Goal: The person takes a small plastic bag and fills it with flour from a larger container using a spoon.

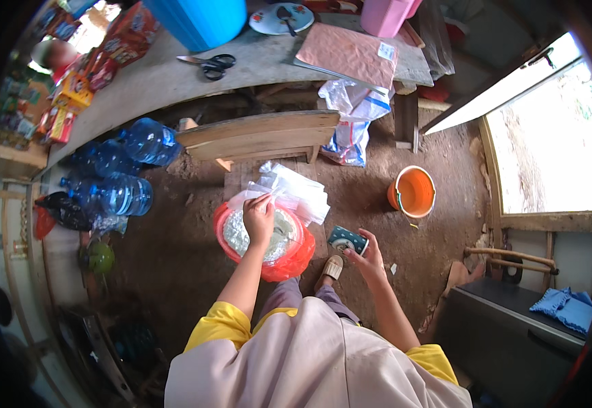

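My left hand pinches the edge of a clear plastic bag above a round tub. The tub, with a pink rim, is lined with a red plastic bag and holds a white, grainy-looking content, part of it hidden by my left hand and forearm. More clear plastic bags lie at the tub's far side. To the right of the tub, my right hand holds a dark green patterned cup or can, tipped sideways.
An orange bucket stands on the earth floor at right. Beyond the tub is a wooden bench, with large blue water bottles left. Scissors lie on the table. A person is at far upper left.
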### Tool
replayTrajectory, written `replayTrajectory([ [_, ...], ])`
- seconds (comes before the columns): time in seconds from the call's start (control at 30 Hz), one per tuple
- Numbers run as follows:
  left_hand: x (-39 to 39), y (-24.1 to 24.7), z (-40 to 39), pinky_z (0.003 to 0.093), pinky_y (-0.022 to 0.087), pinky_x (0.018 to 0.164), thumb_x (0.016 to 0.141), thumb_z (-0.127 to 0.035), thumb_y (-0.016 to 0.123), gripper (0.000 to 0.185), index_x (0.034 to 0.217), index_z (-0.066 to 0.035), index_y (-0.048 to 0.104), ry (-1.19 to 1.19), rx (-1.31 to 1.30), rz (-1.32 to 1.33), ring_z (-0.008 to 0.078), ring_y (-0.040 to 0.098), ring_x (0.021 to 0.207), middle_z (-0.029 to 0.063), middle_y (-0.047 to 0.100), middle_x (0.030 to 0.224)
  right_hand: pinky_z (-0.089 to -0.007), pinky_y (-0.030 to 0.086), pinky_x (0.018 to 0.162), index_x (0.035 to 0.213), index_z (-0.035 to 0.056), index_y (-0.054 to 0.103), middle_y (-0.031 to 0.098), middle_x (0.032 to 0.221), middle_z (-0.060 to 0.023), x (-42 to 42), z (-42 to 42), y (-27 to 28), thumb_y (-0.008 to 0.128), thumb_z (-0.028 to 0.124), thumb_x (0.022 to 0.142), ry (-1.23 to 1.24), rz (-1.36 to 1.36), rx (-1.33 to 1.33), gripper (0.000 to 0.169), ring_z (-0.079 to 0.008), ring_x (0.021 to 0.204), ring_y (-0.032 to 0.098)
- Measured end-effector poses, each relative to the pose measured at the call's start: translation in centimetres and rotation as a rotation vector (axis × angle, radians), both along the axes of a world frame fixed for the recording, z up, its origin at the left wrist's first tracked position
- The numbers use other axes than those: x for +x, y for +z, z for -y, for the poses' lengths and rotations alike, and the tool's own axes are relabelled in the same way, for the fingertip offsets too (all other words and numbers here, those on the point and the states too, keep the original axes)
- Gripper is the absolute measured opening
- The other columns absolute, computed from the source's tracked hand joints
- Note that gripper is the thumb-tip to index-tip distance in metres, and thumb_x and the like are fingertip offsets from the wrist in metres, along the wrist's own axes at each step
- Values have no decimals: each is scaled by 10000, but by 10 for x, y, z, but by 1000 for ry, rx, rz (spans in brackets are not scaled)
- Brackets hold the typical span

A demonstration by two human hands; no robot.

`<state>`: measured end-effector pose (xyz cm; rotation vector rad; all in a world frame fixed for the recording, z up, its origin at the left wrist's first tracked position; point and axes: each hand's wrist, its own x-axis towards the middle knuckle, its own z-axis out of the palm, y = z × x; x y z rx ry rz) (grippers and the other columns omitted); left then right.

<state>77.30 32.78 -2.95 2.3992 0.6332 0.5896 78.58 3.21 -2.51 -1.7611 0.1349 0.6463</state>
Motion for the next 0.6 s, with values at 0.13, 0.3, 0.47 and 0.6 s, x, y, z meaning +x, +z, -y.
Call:
replayTrajectory([
  [0.13,-45,27,7,330,455,791,692,5,592,208,880,-52,661,121,-44,126,250,571,851,79,639,933,-287,416,850,1234,49,359,508,1088,-77,9,-43,52,705,149,720,208,94,220,627,-158,979,515],
  [0.3,-92,41,24,323,470,755,683,25,596,238,899,-54,661,264,-170,181,239,577,839,81,635,956,-275,413,859,1245,13,327,506,1086,-87,3,-82,86,671,95,753,325,74,370,606,-140,991,509],
  [0.47,-120,48,35,317,470,755,692,-2,609,257,942,-51,645,160,19,189,243,565,849,73,627,983,-264,443,788,1254,24,320,548,1018,-90,-13,-121,107,662,134,773,414,-16,451,600,-130,909,546],
  [0.6,-127,42,32,321,467,768,699,-3,606,260,953,-47,640,171,-121,152,242,566,869,82,619,994,-253,461,641,1246,36,346,562,983,-97,-31,-142,93,700,195,742,425,63,325,636,-127,815,555],
])
